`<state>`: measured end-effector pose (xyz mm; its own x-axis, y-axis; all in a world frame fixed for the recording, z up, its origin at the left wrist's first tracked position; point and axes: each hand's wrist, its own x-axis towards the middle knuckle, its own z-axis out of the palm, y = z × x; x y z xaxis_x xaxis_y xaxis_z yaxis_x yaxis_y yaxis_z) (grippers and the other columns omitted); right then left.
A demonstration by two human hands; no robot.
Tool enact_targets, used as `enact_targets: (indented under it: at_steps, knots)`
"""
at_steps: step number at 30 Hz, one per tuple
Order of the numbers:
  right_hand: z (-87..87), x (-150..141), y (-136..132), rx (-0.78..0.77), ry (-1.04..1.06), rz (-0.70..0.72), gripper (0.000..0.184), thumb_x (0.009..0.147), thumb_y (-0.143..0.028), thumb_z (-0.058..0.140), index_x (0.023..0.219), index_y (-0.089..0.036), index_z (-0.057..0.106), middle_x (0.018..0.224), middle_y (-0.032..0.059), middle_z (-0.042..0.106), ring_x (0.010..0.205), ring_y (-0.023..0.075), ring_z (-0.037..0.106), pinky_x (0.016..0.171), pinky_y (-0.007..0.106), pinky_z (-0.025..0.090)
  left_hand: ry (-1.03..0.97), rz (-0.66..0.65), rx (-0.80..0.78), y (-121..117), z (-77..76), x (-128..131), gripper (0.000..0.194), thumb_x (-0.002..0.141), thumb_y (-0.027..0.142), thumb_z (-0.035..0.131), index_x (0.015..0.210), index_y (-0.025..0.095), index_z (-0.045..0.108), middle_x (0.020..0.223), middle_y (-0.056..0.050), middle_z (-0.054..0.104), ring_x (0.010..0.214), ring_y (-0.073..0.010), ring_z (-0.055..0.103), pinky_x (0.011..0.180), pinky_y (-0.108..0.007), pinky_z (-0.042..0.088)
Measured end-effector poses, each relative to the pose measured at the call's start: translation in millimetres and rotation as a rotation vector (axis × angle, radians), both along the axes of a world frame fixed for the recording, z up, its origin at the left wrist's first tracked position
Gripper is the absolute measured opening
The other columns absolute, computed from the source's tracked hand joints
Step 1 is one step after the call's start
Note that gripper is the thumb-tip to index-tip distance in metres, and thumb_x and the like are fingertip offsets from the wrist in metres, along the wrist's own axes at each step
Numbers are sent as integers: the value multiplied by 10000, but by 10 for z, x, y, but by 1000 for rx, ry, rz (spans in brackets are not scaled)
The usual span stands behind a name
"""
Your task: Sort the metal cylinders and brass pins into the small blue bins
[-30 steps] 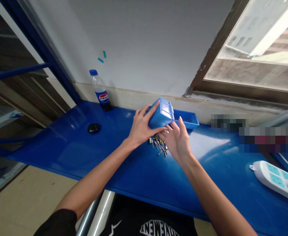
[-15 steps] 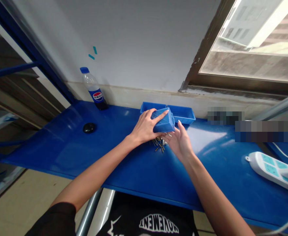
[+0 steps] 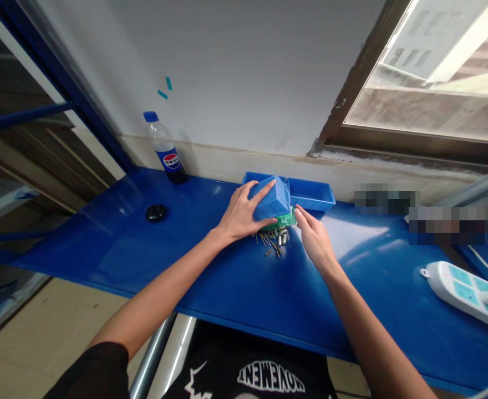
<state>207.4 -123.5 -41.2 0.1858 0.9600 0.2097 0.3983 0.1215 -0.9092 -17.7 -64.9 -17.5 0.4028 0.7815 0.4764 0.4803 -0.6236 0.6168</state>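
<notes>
My left hand grips a small blue plastic bin, fingers spread over its upturned bottom and thumb at its lower edge. The bin is tipped over above the table. Bright green, shiny material shows under its rim; its kind is unclear. My right hand is at the bin's right edge, fingers curled and thumb pressed in beside the green material. What sits between those fingertips is hidden. Below lie several small metal parts: thin brass-coloured pins and short silver cylinders, loose on the blue table.
Two more blue bins, a right one and a partly covered left one, stand by the wall. A cola bottle and a black rounded object are on the left. A white power strip lies on the right.
Green material has appeared under the tipped bin. My right hand has gone from open under the rim to curled at its right edge. My left hand still holds the bin.
</notes>
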Motion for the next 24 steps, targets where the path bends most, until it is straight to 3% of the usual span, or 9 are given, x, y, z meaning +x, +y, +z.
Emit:
enact_targets:
  at_steps: [3, 6, 8, 10, 14, 17, 19, 21, 24]
  knots:
    - [125, -68, -61, 59, -108, -62, 553, 999, -600, 533, 1349, -211, 714, 1420, 169, 682, 1346, 368, 620, 1146, 612, 440, -45, 45, -16, -20, -27, -92, 973, 782, 606, 828, 1618, 369, 390, 1606, -128, 386, 1500, -413, 351, 1267, -612, 256]
    - [293, -157, -73, 295, -260, -82, 424, 1024, -465, 533, 1283, -204, 743, 1379, 172, 701, 1352, 346, 598, 1161, 603, 423, -160, 126, -17, -67, -15, -193, 951, 788, 573, 835, 1605, 343, 407, 1582, -128, 420, 1465, -379, 411, 1264, -565, 296]
    - [406, -240, -46, 417, -337, -10, 334, 1013, -379, 560, 1252, -245, 750, 1366, 141, 706, 1331, 332, 594, 1151, 603, 432, -271, 200, -6, -95, 13, -255, 887, 795, 539, 840, 1566, 316, 463, 1562, -127, 461, 1451, -365, 433, 1268, -548, 296]
    - [497, -358, 14, 486, -410, 161, 299, 980, -330, 613, 1236, -267, 752, 1383, 117, 698, 1325, 331, 585, 1143, 598, 443, -425, 286, -10, -102, 44, -308, 791, 796, 517, 845, 1490, 284, 546, 1505, -127, 537, 1437, -360, 454, 1266, -536, 300]
    - [540, -686, 236, 467, -532, 420, 334, 935, -349, 685, 1252, -266, 748, 1365, 121, 706, 1338, 359, 562, 1118, 603, 458, -714, 431, -87, -47, 74, -396, 676, 793, 542, 845, 1358, 242, 626, 1347, -115, 656, 1355, -336, 552, 1211, -488, 389]
    - [459, -956, 476, 412, -599, 547, 386, 878, -464, 766, 1197, -247, 773, 1365, 142, 702, 1367, 385, 530, 1111, 604, 458, -772, 449, -128, 5, 51, -454, 694, 822, 597, 801, 1384, 253, 584, 1293, -98, 679, 1234, -294, 641, 1146, -446, 456]
    - [401, -1109, 642, 388, -628, 600, 314, 851, -462, 798, 1071, -238, 801, 1299, 144, 729, 1341, 386, 549, 1085, 577, 473, -794, 448, -145, 37, 18, -494, 724, 829, 626, 783, 1414, 270, 552, 1278, -87, 687, 1181, -273, 667, 1123, -423, 474]
    - [376, -1219, 793, 354, -618, 647, 201, 898, -411, 751, 893, -217, 799, 1093, 128, 779, 1166, 334, 652, 1004, 484, 514, -821, 449, -146, 81, -28, -545, 735, 835, 655, 763, 1427, 279, 543, 1311, -82, 678, 1214, -263, 655, 1142, -402, 459]
    - [422, -1287, 975, 207, -455, 683, 331, 937, -471, 682, 775, -196, 769, 787, 47, 741, 805, 235, 684, 817, 381, 522, -934, 415, -192, 190, -126, -652, 686, 934, 744, 563, 1443, 284, 551, 1408, -77, 642, 1342, -246, 590, 1177, -376, 427]
